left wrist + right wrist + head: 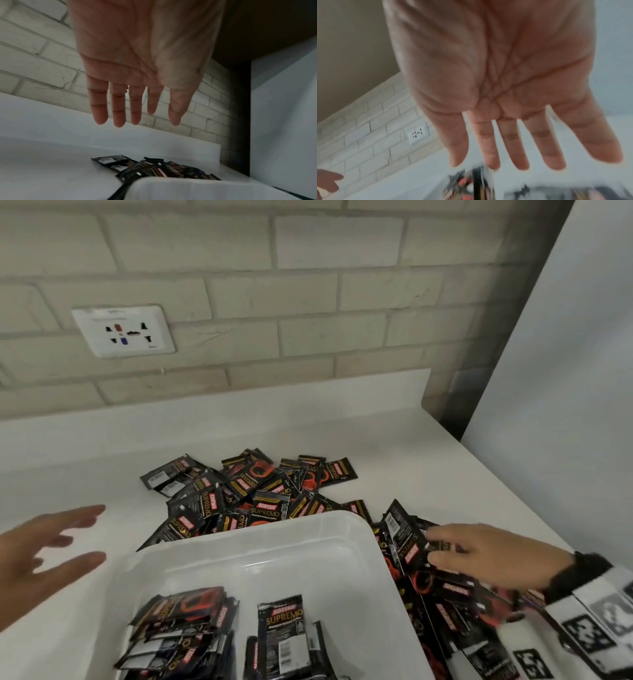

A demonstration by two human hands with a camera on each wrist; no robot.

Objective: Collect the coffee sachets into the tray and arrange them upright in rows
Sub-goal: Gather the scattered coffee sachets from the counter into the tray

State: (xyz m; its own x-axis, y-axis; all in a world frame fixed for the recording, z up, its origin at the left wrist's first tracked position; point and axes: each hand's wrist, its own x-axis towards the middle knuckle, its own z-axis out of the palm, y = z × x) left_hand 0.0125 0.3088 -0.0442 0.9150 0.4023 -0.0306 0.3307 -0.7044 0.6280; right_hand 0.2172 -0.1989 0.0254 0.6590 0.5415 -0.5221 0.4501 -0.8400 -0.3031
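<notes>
A white plastic tray [308,563] sits on the white counter in front of me. Inside it a leaning stack of black coffee sachets [178,631] lies at the near left, and one sachet [284,635] stands upright beside it. A loose sachet pile [253,491] lies behind the tray, and more sachets [445,594] lie along its right side. My right hand [435,546] reaches over those right-side sachets with straight fingers [513,159] and holds nothing. My left hand [85,534] hovers open, left of the tray, with fingers [118,115] spread. The tray rim [188,186] and the pile [154,169] lie below it.
A brick wall with a white socket plate [123,332] runs behind the counter. A tall white panel [565,371] closes off the right side. Bare counter [68,467] lies left of the pile. A marker-covered band [599,621] wraps my right wrist.
</notes>
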